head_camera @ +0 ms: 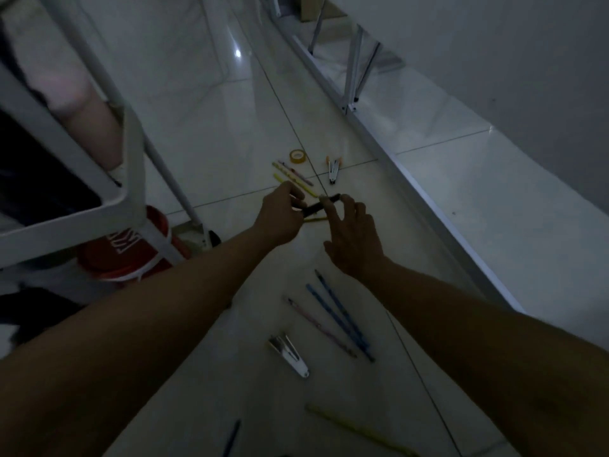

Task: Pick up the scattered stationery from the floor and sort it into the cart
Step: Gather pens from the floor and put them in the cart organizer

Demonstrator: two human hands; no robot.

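On the glossy white tile floor, nearest, lie a metal clip and two slim blue pencils. Above them the left hand grips a slender black pen; the right hand pinches its tip. Beyond lies a yellow tape roll, with the white metal cart at left.

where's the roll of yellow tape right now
In the head view the tape roll lies on the floor beyond both hands, just above centre, with the compass to its right and yellow pencils just in front of it.
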